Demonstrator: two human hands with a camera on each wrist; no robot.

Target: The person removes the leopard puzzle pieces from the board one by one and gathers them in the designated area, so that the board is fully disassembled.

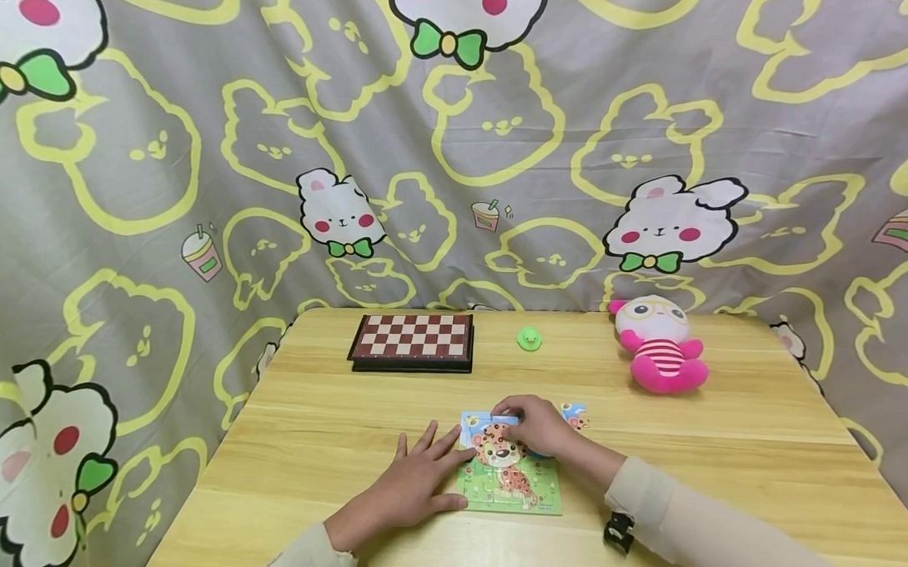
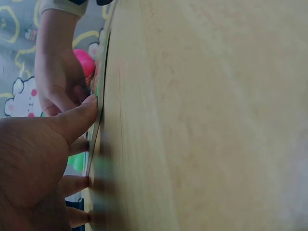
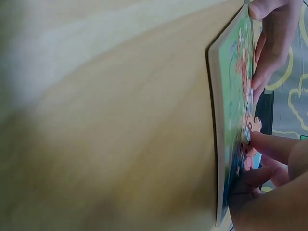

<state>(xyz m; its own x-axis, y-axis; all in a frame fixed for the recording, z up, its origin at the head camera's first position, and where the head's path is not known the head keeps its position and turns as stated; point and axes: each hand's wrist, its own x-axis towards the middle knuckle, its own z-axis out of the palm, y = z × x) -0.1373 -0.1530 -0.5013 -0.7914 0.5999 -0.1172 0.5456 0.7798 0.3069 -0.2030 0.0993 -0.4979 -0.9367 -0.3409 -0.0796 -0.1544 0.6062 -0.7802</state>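
A square jigsaw board with a spotted cat picture lies flat on the wooden table, near its front edge. My left hand rests flat beside it, fingers spread and straight, fingertips touching the board's left edge. My right hand sits over the board's upper part, its curled fingers pinching a blue puzzle piece against the picture. In the right wrist view the right hand's index finger and thumb meet at the board's face. One loose piece lies just right of the right hand.
At the back of the table sit a closed chessboard box, a small green duck toy and a pink plush doll. A cartoon-print cloth hangs behind and around the table. A dark clip lies by my right sleeve.
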